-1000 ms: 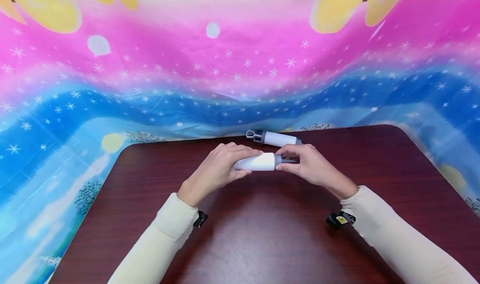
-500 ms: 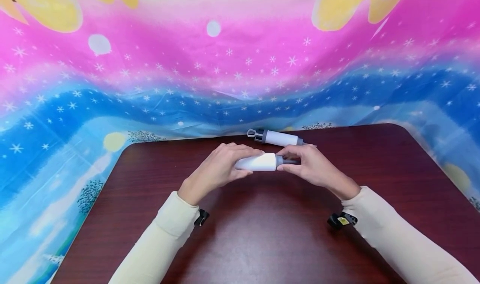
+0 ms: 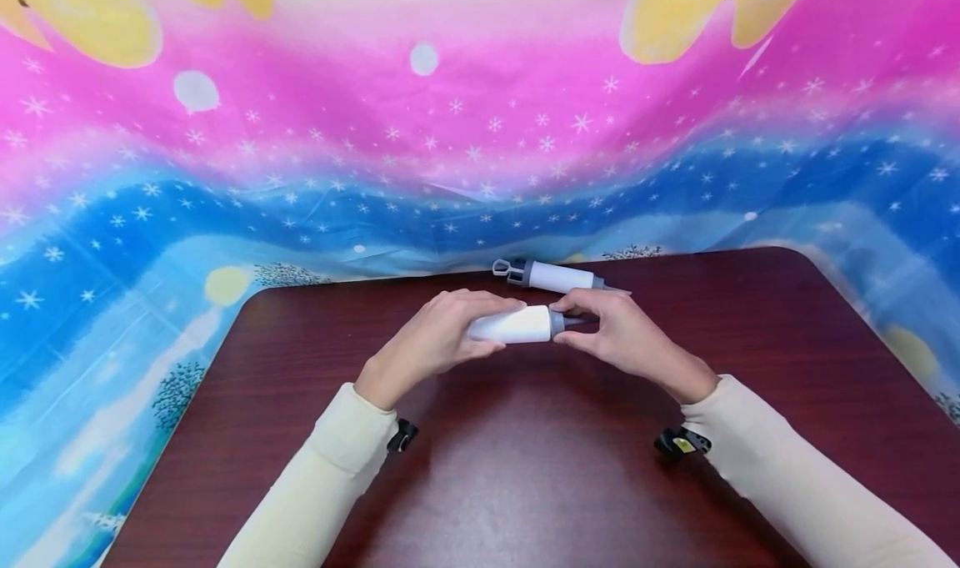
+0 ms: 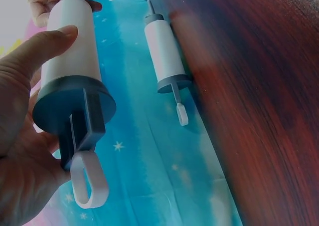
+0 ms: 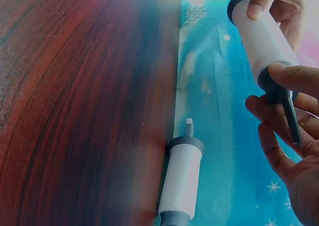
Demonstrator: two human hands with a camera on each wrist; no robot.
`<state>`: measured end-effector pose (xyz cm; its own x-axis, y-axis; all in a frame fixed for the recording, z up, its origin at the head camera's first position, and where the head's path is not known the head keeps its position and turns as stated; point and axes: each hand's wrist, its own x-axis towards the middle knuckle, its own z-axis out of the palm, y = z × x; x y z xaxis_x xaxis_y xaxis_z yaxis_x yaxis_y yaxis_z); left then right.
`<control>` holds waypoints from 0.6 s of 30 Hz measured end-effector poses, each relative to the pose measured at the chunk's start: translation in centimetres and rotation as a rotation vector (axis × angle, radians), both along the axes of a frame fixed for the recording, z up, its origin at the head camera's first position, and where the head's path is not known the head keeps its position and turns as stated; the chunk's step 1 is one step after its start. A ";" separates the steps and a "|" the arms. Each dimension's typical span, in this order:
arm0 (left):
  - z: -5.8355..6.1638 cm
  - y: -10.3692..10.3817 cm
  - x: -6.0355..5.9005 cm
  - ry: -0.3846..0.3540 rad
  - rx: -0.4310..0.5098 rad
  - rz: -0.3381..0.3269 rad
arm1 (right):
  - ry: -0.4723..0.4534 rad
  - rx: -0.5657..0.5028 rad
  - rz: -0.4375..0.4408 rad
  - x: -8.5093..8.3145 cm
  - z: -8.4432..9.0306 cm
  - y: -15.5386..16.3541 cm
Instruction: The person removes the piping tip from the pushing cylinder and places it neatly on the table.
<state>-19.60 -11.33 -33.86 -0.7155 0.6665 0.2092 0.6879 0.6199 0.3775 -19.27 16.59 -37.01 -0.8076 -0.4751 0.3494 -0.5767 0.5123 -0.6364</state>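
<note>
Together my left hand [image 3: 431, 343] and right hand [image 3: 626, 339] held a syringe [image 3: 517, 324] above the table [image 3: 510, 468]: left fingers wrapped the white barrel, right fingers pinched its grey nozzle end. Farther off, a second syringe [image 3: 558, 278] lay at the far edge, against the backdrop [image 3: 480, 134].

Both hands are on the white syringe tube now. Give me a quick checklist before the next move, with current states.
1. Left hand grips the held syringe by its white barrel: ok.
2. Right hand pinches the grey nozzle end: ok.
3. Held syringe lifted off the table: ok.
4. Spare syringe lies apart at the far edge: ok.
5. Nozzle tight or loose: cannot tell.
</note>
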 end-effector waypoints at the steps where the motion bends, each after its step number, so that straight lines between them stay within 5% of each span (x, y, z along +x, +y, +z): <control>1: 0.0 0.0 0.0 -0.006 0.002 0.001 | 0.003 0.003 0.002 0.0 0.0 0.0; 18: 0.2 -0.2 0.2 0.003 -0.032 0.018 | -0.141 -0.048 0.007 -0.3 0.3 0.2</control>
<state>-19.38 -11.55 -33.62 -0.7269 0.6599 0.1901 0.6775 0.6440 0.3553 -19.56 16.83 -36.68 -0.8471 -0.4664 0.2547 -0.4830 0.4756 -0.7352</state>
